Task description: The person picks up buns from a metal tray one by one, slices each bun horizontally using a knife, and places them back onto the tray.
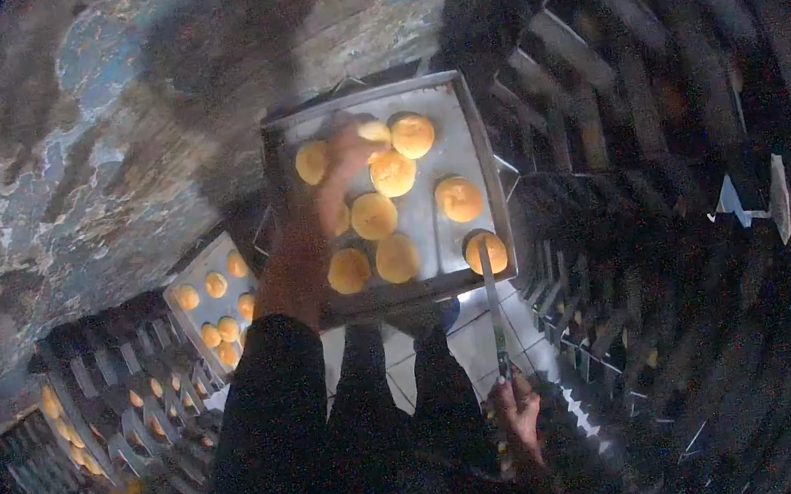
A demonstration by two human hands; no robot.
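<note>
A metal baking tray [392, 299] with round golden buns lies in front of me. My left hand [345, 164], blurred by motion, reaches across its left side. Its fingers are closed around a bun [374, 137] near the top of the tray, beside another bun [413, 135] and just above a third [393, 174]. Down at the right, my right hand [516, 406] is wrapped round the handle of a long, narrow-bladed knife [496, 319]. The blade points away from me, its tip over the bun [483, 255] in the tray's near right corner.
A second tray of buns [208, 317] sits lower left, beside rack slats [143, 380] with more buns. Dark metal racks [613, 78] fill the right side. A peeling wall [101, 136] rises behind the tray. Pale floor tiles [473, 342] show around my legs.
</note>
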